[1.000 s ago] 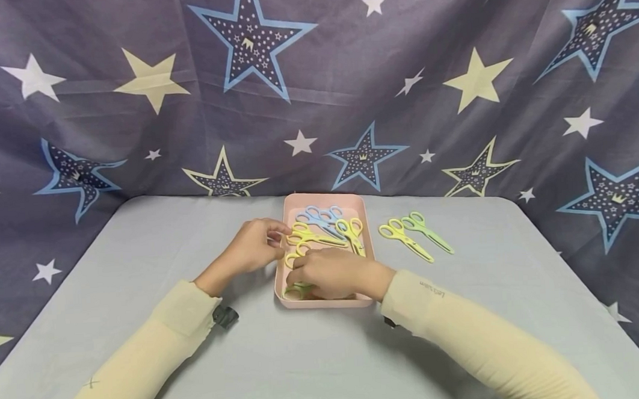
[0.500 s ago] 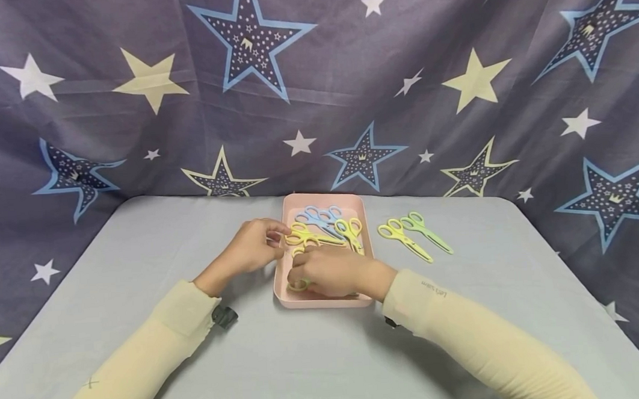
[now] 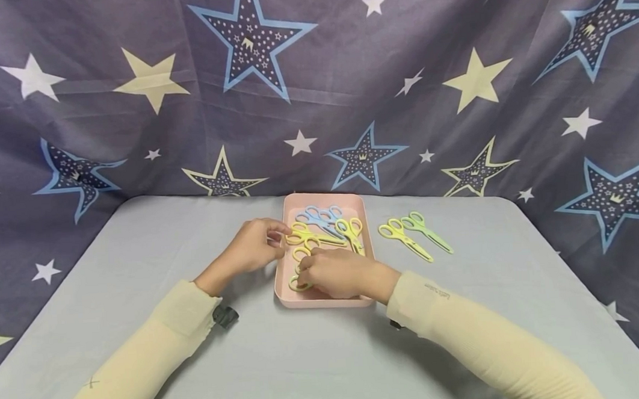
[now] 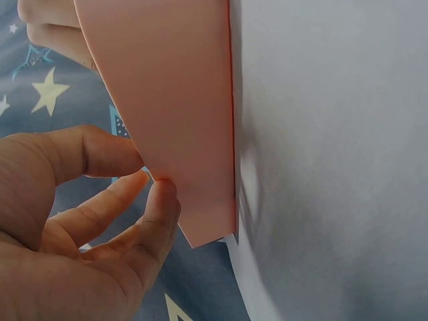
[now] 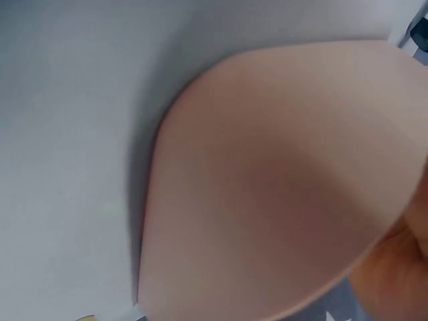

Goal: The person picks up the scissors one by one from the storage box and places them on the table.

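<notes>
A pink tray (image 3: 325, 304) holds several children's scissors. My left hand (image 3: 257, 245) is at its left rim; in the left wrist view the left hand's fingertips pinch the tray's edge (image 4: 167, 100). Inside the near half of the tray, my right hand (image 3: 339, 274) grips green scissors (image 3: 298, 286), whose handle loops show at the fingertips while the blades are hidden underneath. Beyond that hand lie yellow scissors (image 3: 321, 238), another yellow pair (image 3: 349, 228) and blue scissors (image 3: 320, 216). The right wrist view shows mostly the tray's outer wall (image 5: 281, 167).
Right of the tray, yellow scissors (image 3: 405, 240) and green scissors (image 3: 430, 233) lie side by side on the grey tabletop (image 3: 307, 369). A star-patterned curtain (image 3: 315, 115) hangs behind the table's back edge.
My right hand has shifted slightly right, and the green scissors' handle has moved up and right with it. The nearest yellow handle loops have shifted right. My left hand stays at the rim.
</notes>
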`<state>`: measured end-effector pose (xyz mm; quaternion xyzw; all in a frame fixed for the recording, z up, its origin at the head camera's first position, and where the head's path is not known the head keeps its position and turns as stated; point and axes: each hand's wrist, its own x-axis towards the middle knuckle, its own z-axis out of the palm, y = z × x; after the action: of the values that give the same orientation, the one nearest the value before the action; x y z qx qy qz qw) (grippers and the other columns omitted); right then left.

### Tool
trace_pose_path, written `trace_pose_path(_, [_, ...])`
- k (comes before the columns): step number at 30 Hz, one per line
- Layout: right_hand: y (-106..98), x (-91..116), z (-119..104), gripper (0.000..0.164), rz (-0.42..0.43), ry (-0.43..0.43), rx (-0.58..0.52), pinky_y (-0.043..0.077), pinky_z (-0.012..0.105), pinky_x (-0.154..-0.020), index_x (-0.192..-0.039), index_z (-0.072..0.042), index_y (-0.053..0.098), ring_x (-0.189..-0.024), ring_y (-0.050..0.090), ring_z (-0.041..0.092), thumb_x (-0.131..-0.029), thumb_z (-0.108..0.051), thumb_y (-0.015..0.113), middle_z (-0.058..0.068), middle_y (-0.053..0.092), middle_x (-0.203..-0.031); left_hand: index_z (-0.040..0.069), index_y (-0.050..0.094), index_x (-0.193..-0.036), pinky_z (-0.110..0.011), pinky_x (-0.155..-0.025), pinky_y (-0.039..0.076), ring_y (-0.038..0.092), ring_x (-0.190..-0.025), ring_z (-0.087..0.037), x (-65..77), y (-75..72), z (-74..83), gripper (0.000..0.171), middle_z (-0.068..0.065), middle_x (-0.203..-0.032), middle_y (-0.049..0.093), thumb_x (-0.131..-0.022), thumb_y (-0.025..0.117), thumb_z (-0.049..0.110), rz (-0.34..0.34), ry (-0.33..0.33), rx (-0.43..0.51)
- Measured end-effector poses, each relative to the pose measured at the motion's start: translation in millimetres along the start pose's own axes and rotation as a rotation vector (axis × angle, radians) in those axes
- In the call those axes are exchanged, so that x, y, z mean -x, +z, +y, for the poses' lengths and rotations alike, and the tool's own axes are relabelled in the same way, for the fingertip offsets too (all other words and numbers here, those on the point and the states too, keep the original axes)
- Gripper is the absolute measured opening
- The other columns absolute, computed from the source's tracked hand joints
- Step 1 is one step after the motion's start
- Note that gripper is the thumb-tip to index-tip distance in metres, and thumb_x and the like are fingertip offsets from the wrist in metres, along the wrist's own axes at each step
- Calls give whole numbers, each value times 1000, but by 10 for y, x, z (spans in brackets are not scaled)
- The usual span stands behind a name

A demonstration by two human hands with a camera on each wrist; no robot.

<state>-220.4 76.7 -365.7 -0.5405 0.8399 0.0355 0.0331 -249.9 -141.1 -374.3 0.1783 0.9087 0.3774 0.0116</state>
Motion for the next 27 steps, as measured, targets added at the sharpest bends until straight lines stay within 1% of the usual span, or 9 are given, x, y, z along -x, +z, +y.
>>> trace_pose_path(6, [-18,20,-33,22,-20,7,-28,56,22,-90,-119,-18,78,-99,68,10,-98,-18,69,-3,72,-109,2,74,-118,-46,-91,58,68,-106,-30,-7,-15,4,38,-17,-116,72,-80,72,1,5,0,0])
trace_pose_path(10, [-11,25,-21,22,-19,13,-53,56,21,-89,-119,-18,78,-98,68,8,-98,-18,69,-4,72,-109,2,74,-118,-46,-91,58,68,-106,-30,1,-23,11,38,-17,-117,72,-80,72,0,2,-4,0])
trace_pose_path(15, [12,32,16,24,-15,27,-101,56,21,-90,-120,-18,78,-100,68,8,-98,-14,69,-5,72,-110,2,74,-118,-45,-90,58,68,-105,-29,2,-18,7,38,-17,-116,72,-80,72,0,0,-4,-2])
trace_pose_path(18, [18,36,29,25,-8,25,-120,56,21,-88,-119,-17,78,-98,68,8,-97,-10,69,-4,72,-109,2,74,-118,-45,-90,58,68,-105,-29,-2,-12,-2,37,-17,-115,72,-80,72,0,2,-1,-3])
trace_pose_path(24, [31,42,33,26,13,14,-106,56,20,-83,-115,-17,79,-90,64,7,-96,-5,67,-4,71,-104,2,74,-118,-45,-90,58,68,-106,-30,15,-14,21,38,-17,-115,72,-80,72,1,-2,-9,-2])
trace_pose_path(27, [31,54,34,27,18,19,-85,56,23,-82,-114,-19,79,-90,64,9,-96,-4,65,-4,70,-104,2,74,-118,-45,-90,58,68,-105,-29,19,-11,27,38,-17,-115,72,-81,72,1,-1,-7,-4])
